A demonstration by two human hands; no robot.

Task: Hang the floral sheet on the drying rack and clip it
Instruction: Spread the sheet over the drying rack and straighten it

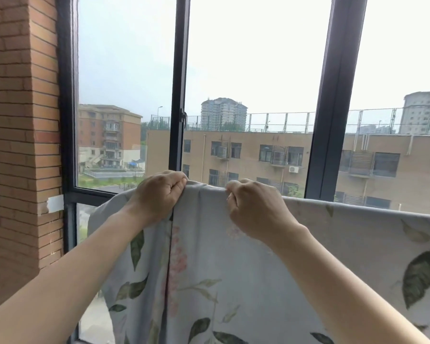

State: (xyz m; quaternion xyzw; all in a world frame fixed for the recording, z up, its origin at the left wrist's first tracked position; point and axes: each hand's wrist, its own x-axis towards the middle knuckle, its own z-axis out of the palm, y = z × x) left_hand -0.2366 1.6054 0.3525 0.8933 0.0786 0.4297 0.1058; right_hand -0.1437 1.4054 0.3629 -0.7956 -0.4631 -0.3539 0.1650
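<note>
The floral sheet (233,281), pale grey-blue with green leaves and pink blossoms, hangs down in front of me, and its top edge runs across the lower half of the view. My left hand (159,194) grips the top edge of the sheet with curled fingers. A short way to the right, my right hand (253,207) pinches the same top edge. The drying rack is hidden behind the fabric, and no clip shows.
A large window with a dark frame (178,95) fills the wall behind the sheet, looking out on apartment buildings. A brick pillar (20,120) stands at the left, with a white tape patch (55,203) beside the frame.
</note>
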